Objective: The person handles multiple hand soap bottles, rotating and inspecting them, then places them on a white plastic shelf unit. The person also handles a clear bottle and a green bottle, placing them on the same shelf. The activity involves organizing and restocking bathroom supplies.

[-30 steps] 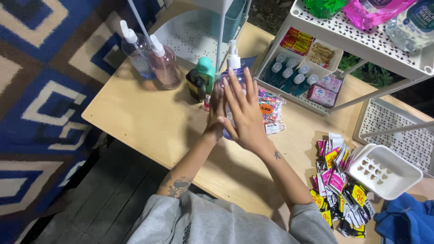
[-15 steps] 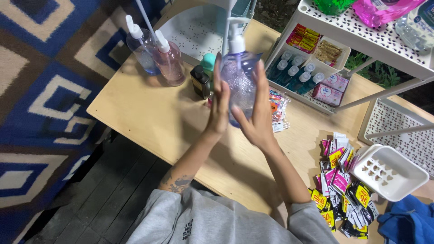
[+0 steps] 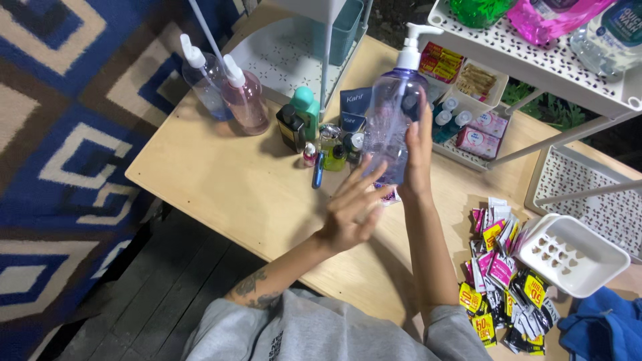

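Observation:
My right hand [image 3: 417, 152] grips a large clear pump bottle with a white pump head [image 3: 394, 113], lifted above the wooden table [image 3: 227, 180] and tilted toward the white rack. Just below the bottle's base, my left hand [image 3: 352, 208] hovers with its fingers spread and holds nothing. Under the two hands part of a clear packet of coloured items [image 3: 390, 194] shows on the table.
Two pump bottles, one clear [image 3: 200, 77] and one pink [image 3: 242, 93], stand at the table's far left. Small bottles [image 3: 302, 117] cluster in the middle. A white tiered rack [image 3: 535, 60] holds bottles and boxes. Sachets [image 3: 498, 267] and a white holed tray [image 3: 568, 251] lie right.
The pump bottle has risen and moved right, now held by my right hand alone. My left hand let go and dropped below it. The small bottles behind came into view.

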